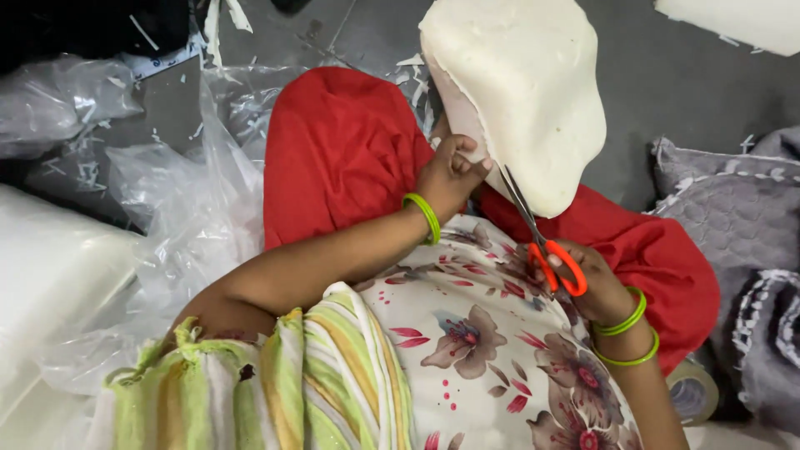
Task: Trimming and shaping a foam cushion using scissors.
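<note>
Striped scarf (275,375) lay nearest us. Our left hand (450,175) pinched the cream foam piece (525,92) above our lap, while our right hand (587,283) gripped orange scissors (550,250) at its lower edge. Scraps (83,167) littered the floor; trimming seemed well underway, unfinished.

Crumpled clear plastic bags (187,208) lie on the floor at left, another clear plastic bag (58,96) at upper left. A white printed strip label (162,58) lies beside it, text unreadable.
</note>
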